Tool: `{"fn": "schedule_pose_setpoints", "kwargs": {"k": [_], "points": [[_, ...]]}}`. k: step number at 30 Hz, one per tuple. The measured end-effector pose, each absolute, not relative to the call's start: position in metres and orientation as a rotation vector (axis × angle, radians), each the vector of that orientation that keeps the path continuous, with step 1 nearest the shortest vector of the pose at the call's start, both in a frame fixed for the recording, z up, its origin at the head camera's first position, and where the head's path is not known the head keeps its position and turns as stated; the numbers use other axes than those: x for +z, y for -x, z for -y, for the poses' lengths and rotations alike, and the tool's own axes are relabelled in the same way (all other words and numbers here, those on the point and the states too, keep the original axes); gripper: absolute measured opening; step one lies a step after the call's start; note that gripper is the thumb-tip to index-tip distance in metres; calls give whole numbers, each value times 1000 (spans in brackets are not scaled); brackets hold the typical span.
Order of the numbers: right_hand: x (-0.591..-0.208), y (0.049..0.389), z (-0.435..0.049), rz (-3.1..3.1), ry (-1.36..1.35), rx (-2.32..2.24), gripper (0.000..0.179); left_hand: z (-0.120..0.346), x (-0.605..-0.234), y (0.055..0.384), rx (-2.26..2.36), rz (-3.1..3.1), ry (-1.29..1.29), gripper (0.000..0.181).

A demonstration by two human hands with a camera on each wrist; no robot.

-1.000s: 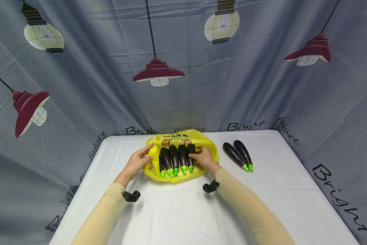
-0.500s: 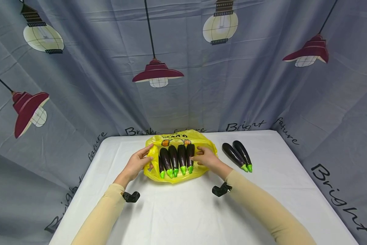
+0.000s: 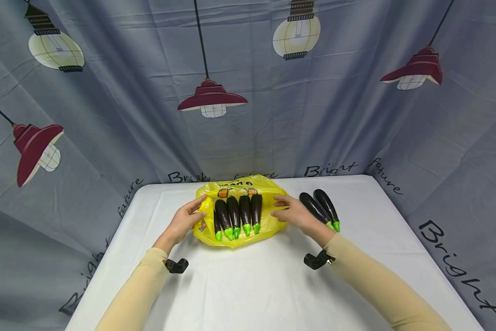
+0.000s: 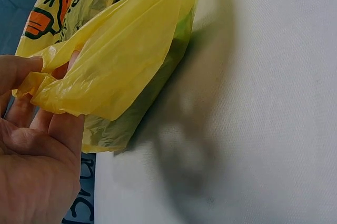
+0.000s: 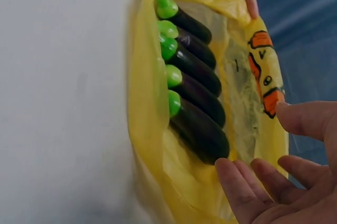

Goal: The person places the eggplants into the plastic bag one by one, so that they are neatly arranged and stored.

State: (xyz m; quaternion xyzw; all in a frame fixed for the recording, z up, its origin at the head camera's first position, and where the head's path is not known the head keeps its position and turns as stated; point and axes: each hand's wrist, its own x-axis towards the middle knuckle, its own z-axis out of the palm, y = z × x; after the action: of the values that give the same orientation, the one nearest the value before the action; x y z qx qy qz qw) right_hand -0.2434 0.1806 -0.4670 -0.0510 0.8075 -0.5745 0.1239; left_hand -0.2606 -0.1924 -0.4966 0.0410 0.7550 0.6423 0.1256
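A yellow plastic bag (image 3: pixel 268 230) lies on the table, its mouth spread toward me, with several dark eggplants (image 3: pixel 245 214) side by side inside, green stem ends facing me. My left hand (image 3: pixel 183 221) pinches the bag's left rim between thumb and fingers; the left wrist view shows the film (image 4: pixel 126 60) bunched there. Over the bag's right rim is my right hand (image 3: pixel 296 214), holding nothing, thumb and fingers spread apart. In the right wrist view its fingertips (image 5: pixel 229 174) appear right by the end of the nearest eggplant (image 5: pixel 200 134).
Two more eggplants (image 3: pixel 328 204) lie together on the white table (image 3: pixel 239 289), just right of and behind my right hand. A grey curtain (image 3: pixel 248 142) printed with lamps hangs behind and at both sides of the table.
My right hand has let go of the rightmost eggplant in the bag and drawn back to the right, out over the bag's rim. The left hand keeps its hold on the left rim.
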Motion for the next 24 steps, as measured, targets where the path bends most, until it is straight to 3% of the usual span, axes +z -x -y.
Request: {"fn": "schedule_pose_setpoints", "kwargs": {"k": [10,24], "points": [[-460,239,-208,-2407,218,-1732,59,194,-498,262,1879,-2195,-106,65],[-463,247,-278,-2560,-46,-1762,59,192,-497,261,1874,-2198,-88,64]]}}
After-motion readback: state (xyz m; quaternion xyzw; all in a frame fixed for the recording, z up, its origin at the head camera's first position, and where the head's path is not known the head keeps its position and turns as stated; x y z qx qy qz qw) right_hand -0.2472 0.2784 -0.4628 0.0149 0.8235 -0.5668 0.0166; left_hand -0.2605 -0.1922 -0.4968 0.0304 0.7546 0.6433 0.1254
